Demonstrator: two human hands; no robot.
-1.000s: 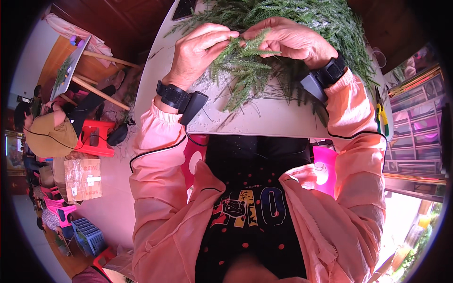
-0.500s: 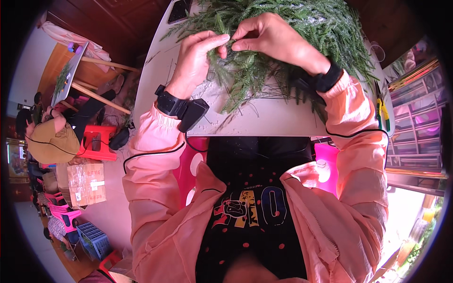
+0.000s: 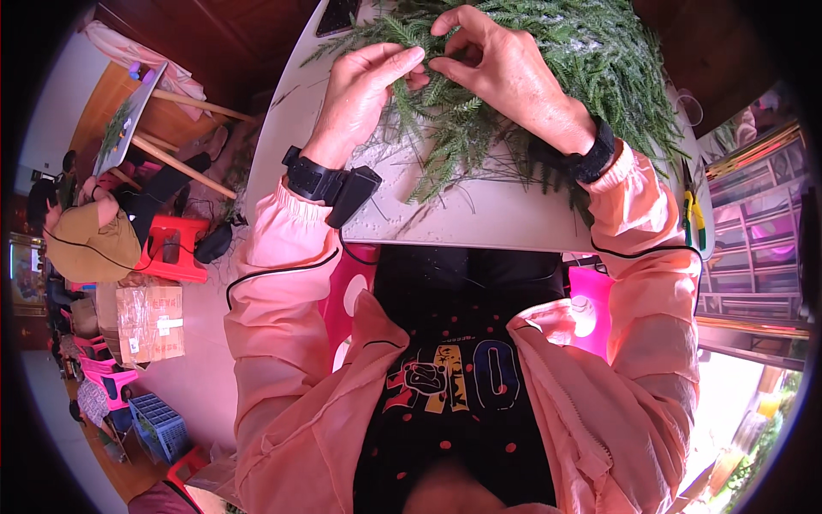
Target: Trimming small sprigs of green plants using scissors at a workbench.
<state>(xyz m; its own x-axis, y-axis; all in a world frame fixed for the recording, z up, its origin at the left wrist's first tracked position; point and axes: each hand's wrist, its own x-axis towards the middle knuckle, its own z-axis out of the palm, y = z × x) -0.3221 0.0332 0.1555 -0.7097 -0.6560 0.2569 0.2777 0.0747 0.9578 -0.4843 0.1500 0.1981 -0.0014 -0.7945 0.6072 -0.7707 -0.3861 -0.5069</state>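
Your L hand, palm turned in, has thumb & fingertips closed on a green artificial pine sprig, near the table's far edge; the exact grip pt. is too small to make out. Your R hand is just beside it: thumb & index curved w/ a gap btwn the tips, so fingers are open; can't tell if the thumb tip touches the sprig.

Sprig is btwn & below your hands, in front of the big pile of pine greenery, which covers the far R part of the white table. Loose dark needles & whitish bits lie on the tabletop nearer you. Phone at the far L corner; pliers w/ yellow-green handles by the R edge. Black wristbands on both wrists, pink sleeves.

Off L: co-worker in a mustard top, seated by a red plastic stool; taped cardboard box & blue plastic crate on the floor. Off R: clear drawer unit.
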